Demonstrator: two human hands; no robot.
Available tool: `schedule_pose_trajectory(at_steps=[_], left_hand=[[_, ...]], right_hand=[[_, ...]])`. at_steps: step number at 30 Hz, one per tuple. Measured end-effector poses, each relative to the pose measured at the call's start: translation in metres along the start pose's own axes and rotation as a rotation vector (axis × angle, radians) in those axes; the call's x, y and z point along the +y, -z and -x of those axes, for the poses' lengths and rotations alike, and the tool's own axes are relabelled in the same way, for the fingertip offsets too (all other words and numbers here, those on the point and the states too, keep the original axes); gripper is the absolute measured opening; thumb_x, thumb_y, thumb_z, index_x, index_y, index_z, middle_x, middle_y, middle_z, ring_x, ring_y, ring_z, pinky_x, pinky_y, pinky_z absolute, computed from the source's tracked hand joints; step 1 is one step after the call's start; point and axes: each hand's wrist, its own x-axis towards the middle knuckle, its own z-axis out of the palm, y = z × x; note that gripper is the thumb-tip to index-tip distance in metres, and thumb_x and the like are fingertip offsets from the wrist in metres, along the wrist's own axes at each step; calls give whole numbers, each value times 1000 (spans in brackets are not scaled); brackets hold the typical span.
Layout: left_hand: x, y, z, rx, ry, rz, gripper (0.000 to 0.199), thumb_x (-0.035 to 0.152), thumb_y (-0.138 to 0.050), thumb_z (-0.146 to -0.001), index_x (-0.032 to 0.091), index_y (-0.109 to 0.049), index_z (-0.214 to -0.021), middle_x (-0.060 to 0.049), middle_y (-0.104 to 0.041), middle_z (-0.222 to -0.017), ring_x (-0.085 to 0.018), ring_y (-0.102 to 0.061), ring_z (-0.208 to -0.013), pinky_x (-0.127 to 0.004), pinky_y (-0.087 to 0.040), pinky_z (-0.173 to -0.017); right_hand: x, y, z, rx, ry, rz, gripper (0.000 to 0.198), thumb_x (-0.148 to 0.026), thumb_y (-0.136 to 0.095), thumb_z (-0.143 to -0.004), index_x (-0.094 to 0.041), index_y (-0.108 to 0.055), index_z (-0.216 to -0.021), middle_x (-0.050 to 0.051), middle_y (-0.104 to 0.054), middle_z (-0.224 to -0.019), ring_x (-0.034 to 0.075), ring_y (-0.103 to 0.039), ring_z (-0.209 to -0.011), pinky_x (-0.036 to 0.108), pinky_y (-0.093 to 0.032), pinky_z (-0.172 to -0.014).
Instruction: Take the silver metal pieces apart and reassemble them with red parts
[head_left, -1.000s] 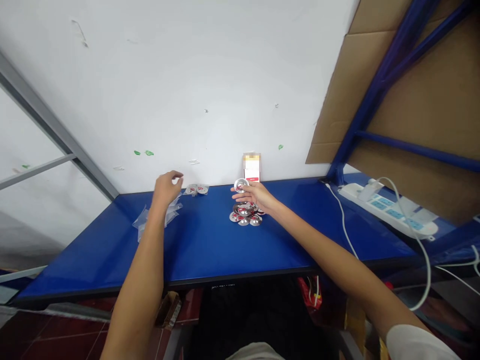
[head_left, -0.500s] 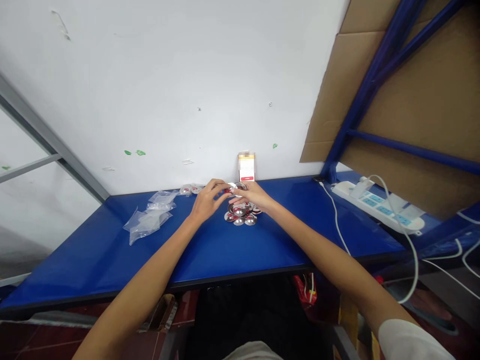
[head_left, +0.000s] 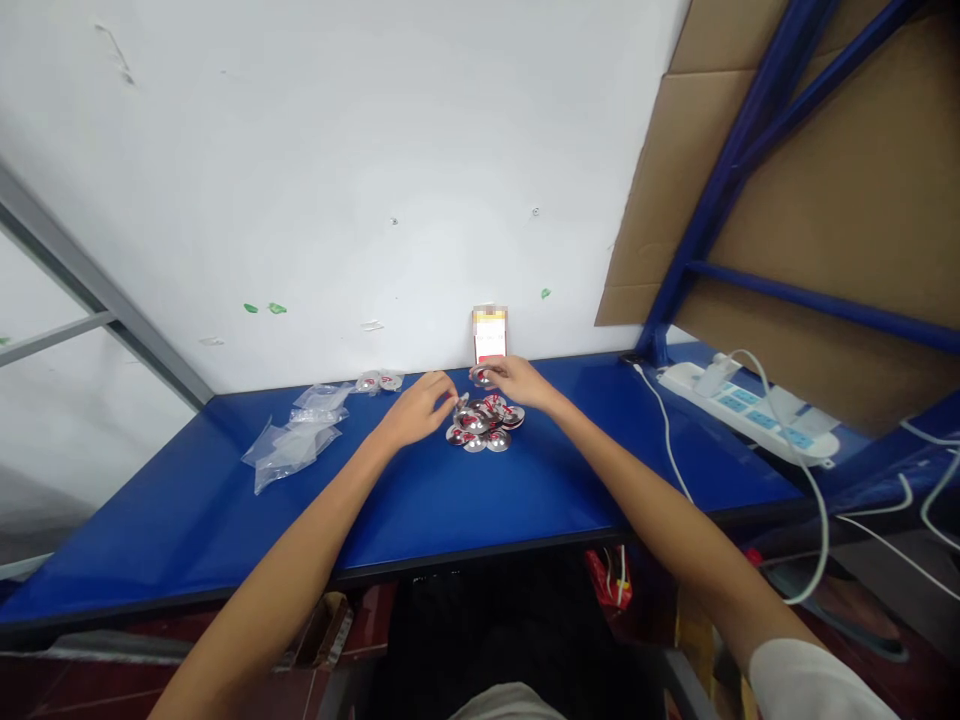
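Disc [head_left: 482, 377]: round, silvery, red-marked, held up off table [head_left: 450, 510]. Pile [head_left: 474, 425]: similar shiny discs, red-marked, overlapping, on table near held disc.

on a blue table [head_left: 420, 510], the right hand [head_left: 517, 380] holds a shiny metal disc [head_left: 482, 376] just above a pile of similar discs [head_left: 477, 424] with red parts. the left hand [head_left: 420, 408] has its fingertips at the pile's left edge; whether they grip anything is unclear. clear plastic bags [head_left: 292, 445] lie to the left, near two bagged discs [head_left: 379, 382] by the white wall [head_left: 322, 200]. a phone [head_left: 490, 338] stands upright behind the pile, and a white power strip [head_left: 742, 410] lies at right.
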Motion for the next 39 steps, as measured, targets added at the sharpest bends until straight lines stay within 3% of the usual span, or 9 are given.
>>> schedule_pose_trajectory(at_steps=[4, 9, 17, 21, 24, 28, 31, 35, 39], left_hand=[[3, -11, 2, -95, -38, -39, 14, 31, -57, -102, 25, -69, -102, -7, -67, -102, -28, -61, -100, -43, -50, -91], [2, -13, 2, -60, -17, -34, 16, 37, -58, -104, 26, -70, -101, -6, -68, -102, -28, -62, -102, -42, -50, -91], [-55, 8, 8, 91, 236, -293, 18, 28, -55, -98, 23, -69, -88, -13, -68, -96, -33, -61, -99, -48, -48, -93], [-81, 19, 19, 185, 372, -437, 25, 26, -54, -97, 17, -74, -109, -21, -71, -115, -40, -58, -115, -54, -46, -103], [-93, 21, 26, 134, 431, -485, 47, 32, -62, -93, 12, -70, -135, -25, -68, -137, -44, -54, -130, -58, -41, -112], [-99, 21, 27, -33, 524, -556, 56, 35, -59, -97, 14, -64, -149, -21, -76, -124, -42, -60, -128, -53, -43, -110], [-99, 21, 23, -49, 531, -573, 43, 32, -54, -100, 15, -74, -134, -22, -78, -114, -41, -64, -122, -51, -46, -106], [-97, 18, 18, 143, 573, -375, 34, 41, -54, -102, 19, -80, -105, -17, -78, -101, -37, -70, -108, -46, -51, -99], [-84, 8, 10, 433, 615, 286, 36, 52, -64, -95, 19, -77, -102, -10, -79, -102, -28, -72, -95, -37, -58, -82]], right_hand=[[3, 5, 3, -28, 120, 298, 34, -7, -67, -92, -25, -87, -112, 6, -85, -110, 28, -79, -104, 45, -58, -106], [-1, 3, 10, -256, 188, 380, 39, -10, -71, -89, -28, -86, -120, 4, -84, -118, 27, -79, -106, 39, -58, -100], [-5, 5, 12, -405, 176, 389, 44, -10, -78, -83, -28, -85, -123, 4, -83, -124, 25, -77, -112, 35, -57, -102], [-7, 5, 12, -349, 177, 341, 39, -15, -75, -90, -27, -83, -126, 5, -81, -129, 26, -75, -116, 39, -56, -106], [-8, 4, 11, -263, 184, 306, 34, -16, -74, -92, -26, -84, -123, 5, -81, -126, 25, -75, -115, 40, -57, -103], [-8, 3, 8, -196, 215, 322, 30, -11, -70, -93, -24, -85, -116, 5, -83, -120, 23, -75, -110, 37, -57, -100], [-8, 2, 6, -167, 222, 334, 28, -9, -67, -94, -22, -85, -111, 6, -84, -115, 21, -77, -105, 36, -58, -97], [-7, -2, 6, -109, 233, 330, 28, -7, -64, -95, -21, -85, -108, 5, -84, -109, 22, -78, -103, 36, -59, -95], [-7, -10, 6, -48, 242, 279, 25, -10, -64, -97, -20, -82, -112, 7, -84, -111, 22, -79, -102, 36, -60, -92]])
